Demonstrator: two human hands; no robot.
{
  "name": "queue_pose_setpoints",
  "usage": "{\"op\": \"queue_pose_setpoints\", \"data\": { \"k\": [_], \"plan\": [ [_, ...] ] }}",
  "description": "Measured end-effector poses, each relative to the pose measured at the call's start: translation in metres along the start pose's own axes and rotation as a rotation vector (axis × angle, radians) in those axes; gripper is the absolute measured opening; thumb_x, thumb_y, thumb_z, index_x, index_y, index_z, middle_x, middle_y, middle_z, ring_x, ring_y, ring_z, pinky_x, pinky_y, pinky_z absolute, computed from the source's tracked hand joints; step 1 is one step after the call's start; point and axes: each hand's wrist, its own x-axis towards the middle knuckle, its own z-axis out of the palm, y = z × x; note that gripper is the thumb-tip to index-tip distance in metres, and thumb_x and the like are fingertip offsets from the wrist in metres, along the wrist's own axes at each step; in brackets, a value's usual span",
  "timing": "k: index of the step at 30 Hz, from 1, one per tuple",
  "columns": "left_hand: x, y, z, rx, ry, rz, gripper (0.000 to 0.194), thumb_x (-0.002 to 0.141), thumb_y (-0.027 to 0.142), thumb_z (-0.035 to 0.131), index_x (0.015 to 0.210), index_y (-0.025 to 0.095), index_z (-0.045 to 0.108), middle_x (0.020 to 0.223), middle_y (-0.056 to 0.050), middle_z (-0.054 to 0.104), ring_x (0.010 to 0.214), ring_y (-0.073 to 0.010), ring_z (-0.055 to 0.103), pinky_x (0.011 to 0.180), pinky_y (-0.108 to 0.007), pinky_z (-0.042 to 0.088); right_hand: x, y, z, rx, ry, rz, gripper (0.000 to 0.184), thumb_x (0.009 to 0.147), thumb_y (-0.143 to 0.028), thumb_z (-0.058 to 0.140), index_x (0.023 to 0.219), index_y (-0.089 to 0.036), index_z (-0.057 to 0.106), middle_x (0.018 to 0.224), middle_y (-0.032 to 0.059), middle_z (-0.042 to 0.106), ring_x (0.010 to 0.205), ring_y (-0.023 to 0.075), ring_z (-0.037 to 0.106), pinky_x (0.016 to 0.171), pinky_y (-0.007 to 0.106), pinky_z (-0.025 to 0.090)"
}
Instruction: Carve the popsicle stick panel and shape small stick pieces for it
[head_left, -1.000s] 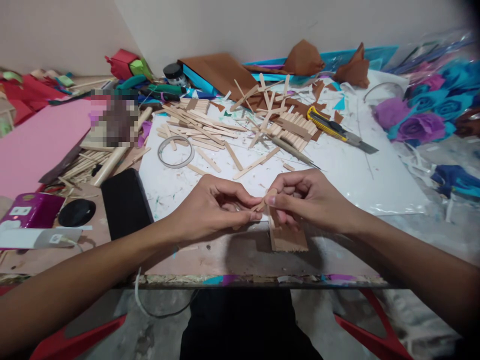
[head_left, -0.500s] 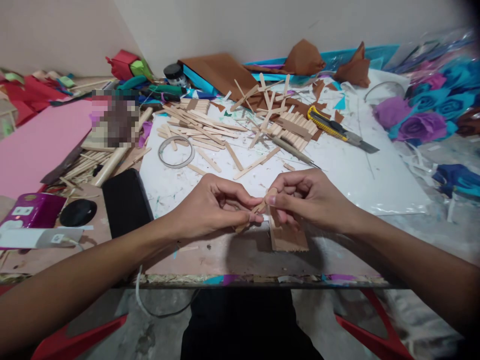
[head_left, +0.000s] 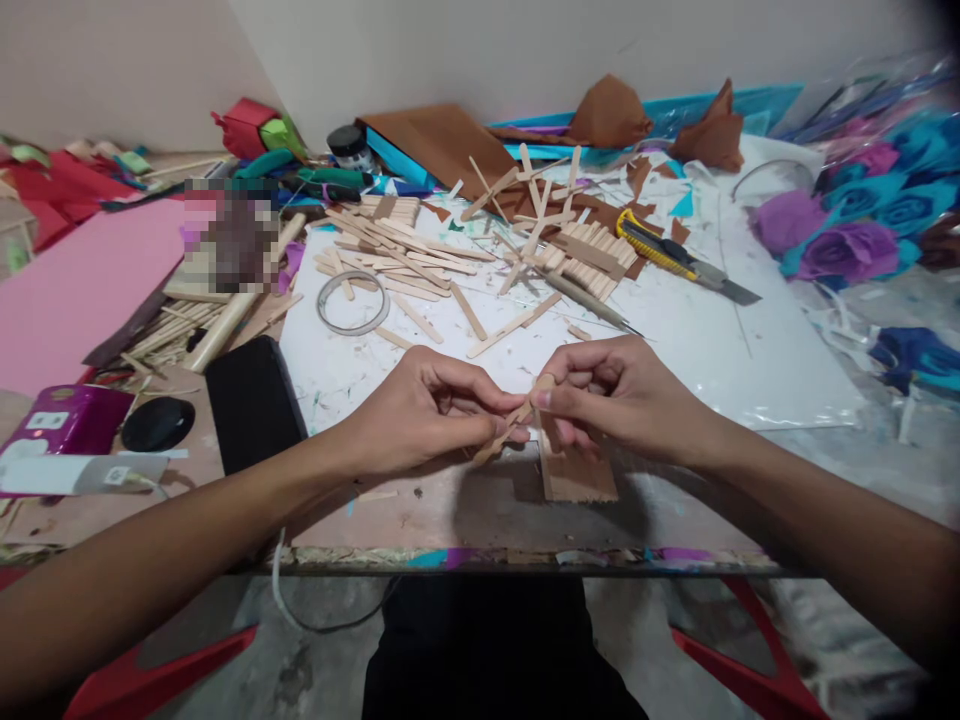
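Note:
Between my two hands is a craft stick (head_left: 495, 442), slanting down to the left. My left hand (head_left: 435, 412) is closed, its thumb and forefinger at the middle of the stick. My right hand (head_left: 619, 395) pinches the stick's upper end between thumb and finger. Below my right hand a small wooden board (head_left: 576, 478) lies flat near the table's front edge; my fingers hide its upper part. Beyond my hands, many loose craft sticks (head_left: 420, 255) are scattered on a white sheet (head_left: 360, 385).
A roll of tape (head_left: 321, 305), a pointed tool (head_left: 589, 300) and a yellow cutter knife (head_left: 660, 250) with its blade out lie ahead. At left are a black phone (head_left: 253, 405) and a purple box (head_left: 75, 420). Paper roses (head_left: 847, 250) lie at right.
My left thumb has shifted back slightly, leaving more of the stick's lower part in sight. My right hand and the board have hardly moved.

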Motion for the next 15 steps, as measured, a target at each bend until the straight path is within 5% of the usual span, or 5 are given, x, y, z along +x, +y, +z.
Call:
{"op": "queue_pose_setpoints", "data": {
  "k": [15],
  "plan": [
    [0.0008, -0.0030, -0.0023, -0.159, -0.110, 0.002, 0.014, 0.086, 0.002, 0.075, 0.087, 0.014, 0.082, 0.081, -0.004, 0.082, 0.073, -0.0104, 0.079, 0.065, -0.009, 0.058, -0.0005, -0.0007, -0.0009, 0.008, -0.013, -0.001, 0.022, 0.084, -0.028, 0.082, 0.077, -0.014, 0.066, 0.057, 0.0000, 0.069, 0.040, 0.0061, 0.058, 0.039, 0.011, 0.045]
  ]
}}
